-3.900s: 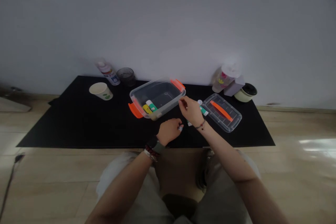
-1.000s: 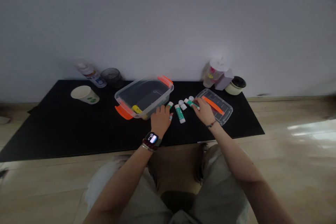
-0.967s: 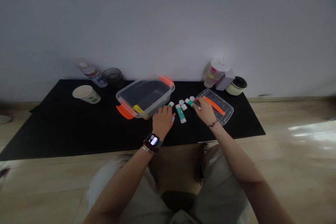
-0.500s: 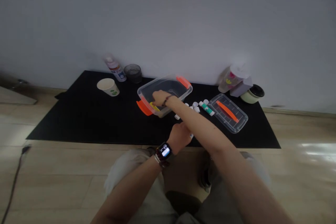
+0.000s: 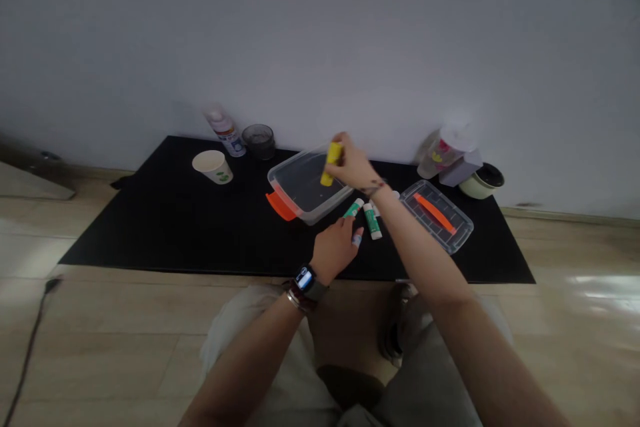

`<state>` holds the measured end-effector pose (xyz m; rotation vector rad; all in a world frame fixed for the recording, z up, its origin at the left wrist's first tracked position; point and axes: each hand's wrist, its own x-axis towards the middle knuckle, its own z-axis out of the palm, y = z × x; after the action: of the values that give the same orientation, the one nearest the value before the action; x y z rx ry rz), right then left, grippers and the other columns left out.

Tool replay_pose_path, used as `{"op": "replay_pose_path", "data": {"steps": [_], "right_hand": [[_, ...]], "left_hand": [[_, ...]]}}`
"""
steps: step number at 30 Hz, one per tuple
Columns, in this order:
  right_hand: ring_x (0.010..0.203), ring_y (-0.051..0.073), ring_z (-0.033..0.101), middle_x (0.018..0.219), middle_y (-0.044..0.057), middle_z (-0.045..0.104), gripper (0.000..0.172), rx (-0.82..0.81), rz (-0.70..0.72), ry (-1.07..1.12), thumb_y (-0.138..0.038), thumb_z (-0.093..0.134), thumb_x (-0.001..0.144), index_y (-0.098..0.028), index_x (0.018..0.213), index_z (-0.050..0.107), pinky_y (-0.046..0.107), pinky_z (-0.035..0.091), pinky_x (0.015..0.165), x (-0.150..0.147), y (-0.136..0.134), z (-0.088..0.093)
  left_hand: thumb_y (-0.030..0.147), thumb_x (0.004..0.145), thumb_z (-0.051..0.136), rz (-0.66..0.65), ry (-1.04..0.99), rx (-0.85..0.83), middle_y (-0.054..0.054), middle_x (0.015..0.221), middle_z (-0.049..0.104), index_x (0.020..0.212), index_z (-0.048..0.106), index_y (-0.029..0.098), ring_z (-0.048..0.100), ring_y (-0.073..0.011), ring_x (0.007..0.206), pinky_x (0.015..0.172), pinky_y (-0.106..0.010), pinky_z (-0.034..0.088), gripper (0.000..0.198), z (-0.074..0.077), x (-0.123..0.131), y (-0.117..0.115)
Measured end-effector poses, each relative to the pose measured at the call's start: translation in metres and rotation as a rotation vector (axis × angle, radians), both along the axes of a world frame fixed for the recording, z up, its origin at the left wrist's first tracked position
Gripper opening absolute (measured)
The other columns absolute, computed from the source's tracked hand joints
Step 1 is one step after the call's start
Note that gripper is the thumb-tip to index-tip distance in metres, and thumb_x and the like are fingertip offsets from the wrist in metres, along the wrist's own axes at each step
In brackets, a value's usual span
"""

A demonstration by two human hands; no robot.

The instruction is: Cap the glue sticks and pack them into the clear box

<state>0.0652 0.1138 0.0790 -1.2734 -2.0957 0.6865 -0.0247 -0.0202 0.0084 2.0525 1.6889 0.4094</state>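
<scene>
Over the back right of the clear plastic box (image 5: 320, 215), my right hand (image 5: 354, 165) pinches a short yellow tube (image 5: 331, 163). In front of the box, my left hand (image 5: 334, 250) has its fingers curled at a green-and-white glue stick (image 5: 355, 207), which pokes up past the fingertips. A small whitish end also shows by the left thumb; whether it is part of the same stick I cannot tell. Another green-and-white glue stick (image 5: 373, 221) lies just right of that hand. White pieces behind it are partly hidden by my right forearm.
A clear lid with an orange handle (image 5: 435, 213) lies at the right. Behind it stand a clear patterned cup (image 5: 440, 152), a small box (image 5: 461, 169) and a pale pot with black top (image 5: 483, 180). At left are a paper cup (image 5: 214, 167), spray can (image 5: 226, 132) and dark glass (image 5: 259, 141).
My right hand has come up from inside the box, moving right with the yellow tube. My left hand has shifted slightly up and left, and the green-and-white sticks now lie differently.
</scene>
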Motion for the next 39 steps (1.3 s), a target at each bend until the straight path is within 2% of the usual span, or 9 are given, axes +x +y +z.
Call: {"op": "replay_pose_path", "data": {"steps": [5,8,10,13,18,27,32,35,39], "right_hand": [[0.057,0.013,0.059,0.073,-0.003,0.059,0.024,-0.248,-0.163,0.232,-0.042,0.057,0.088,-0.024,0.098,0.044,0.025,0.048,0.053,0.084,-0.054,-0.017],[0.048,0.013,0.053,0.061,-0.007,0.053,0.032,-0.444,-0.141,0.296,-0.055,0.051,0.09,-0.025,0.089,0.04,0.024,0.043,0.045,0.103,-0.09,-0.045],[0.048,0.011,0.049,0.059,-0.007,0.048,0.034,-0.412,-0.148,0.295,-0.056,0.051,0.091,-0.024,0.084,0.041,0.024,0.041,0.047,0.105,-0.103,-0.059],[0.055,0.01,0.043,0.065,-0.005,0.044,0.031,-0.269,-0.169,0.298,-0.049,0.051,0.09,-0.022,0.076,0.044,0.025,0.037,0.053,0.107,-0.108,-0.068],[0.052,0.009,0.035,0.067,-0.007,0.039,0.013,-0.279,-0.141,0.337,-0.033,0.053,0.084,-0.023,0.086,0.045,0.024,0.03,0.051,0.124,-0.11,-0.054],[0.043,0.008,0.027,0.055,-0.01,0.03,0.013,-0.31,-0.096,0.45,-0.027,0.056,0.082,-0.024,0.094,0.05,0.023,0.021,0.045,0.133,-0.116,-0.033],[0.038,0.009,0.023,0.051,-0.012,0.026,0.013,0.016,-0.446,0.823,-0.034,0.049,0.083,-0.029,0.09,0.039,0.02,0.02,0.041,0.208,-0.087,-0.02],[0.044,0.01,0.036,0.056,-0.01,0.038,0.017,-0.037,-0.578,0.419,-0.04,0.052,0.086,-0.027,0.093,0.045,0.022,0.029,0.045,0.229,-0.076,-0.038],[0.067,0.018,0.059,0.071,0.0,0.06,0.024,-0.327,-0.366,-0.314,-0.034,0.071,0.08,-0.021,0.092,0.055,0.028,0.044,0.065,0.193,-0.071,-0.083]], "left_hand": [[0.045,0.102,0.034,0.066,-0.614,-0.037,-0.018,0.134,0.056,0.143,0.037,0.016,0.061,-0.0257,0.117,0.091,-0.039,0.053,0.051,-0.012,0.002,0.011],[0.062,0.096,0.038,-0.065,-0.914,-0.428,-0.012,0.11,0.064,0.131,0.046,0.019,0.068,-0.0199,0.087,0.064,-0.03,0.054,0.056,-0.019,0.018,0.007],[0.072,0.09,0.042,-0.135,-0.996,-0.638,-0.003,0.084,0.061,0.115,0.051,0.018,0.061,-0.0129,0.062,0.052,-0.023,0.046,0.061,-0.023,0.03,0.0],[0.078,0.084,0.044,-0.149,-1.063,-0.707,0.006,0.064,0.047,0.096,0.05,0.017,0.041,-0.0064,0.046,0.044,-0.019,0.032,0.063,-0.024,0.041,-0.008],[0.075,0.089,0.041,-0.249,-1.15,-0.844,0.007,0.058,0.041,0.088,0.049,0.018,0.028,-0.0064,0.045,0.042,-0.021,0.022,0.057,-0.017,0.04,-0.015],[0.067,0.092,0.047,-0.318,-1.251,-1.069,0.008,0.054,0.037,0.086,0.048,0.018,0.022,-0.0064,0.046,0.045,-0.023,0.017,0.049,0.018,0.044,-0.015],[0.076,0.087,0.044,-0.501,-1.26,-1.301,0.009,0.052,0.033,0.083,0.049,0.019,0.023,-0.0072,0.044,0.045,-0.024,0.021,0.058,0.015,0.03,-0.034],[0.077,0.085,0.045,-0.294,-1.139,-1.079,0.007,0.058,0.039,0.086,0.049,0.019,0.029,-0.0075,0.049,0.048,-0.024,0.026,0.058,-0.009,0.026,-0.037],[0.069,0.088,0.045,-0.029,-0.91,-0.774,0.006,0.063,0.044,0.091,0.048,0.019,0.033,-0.0072,0.051,0.048,-0.022,0.027,0.05,-0.041,0.027,-0.026]]}}
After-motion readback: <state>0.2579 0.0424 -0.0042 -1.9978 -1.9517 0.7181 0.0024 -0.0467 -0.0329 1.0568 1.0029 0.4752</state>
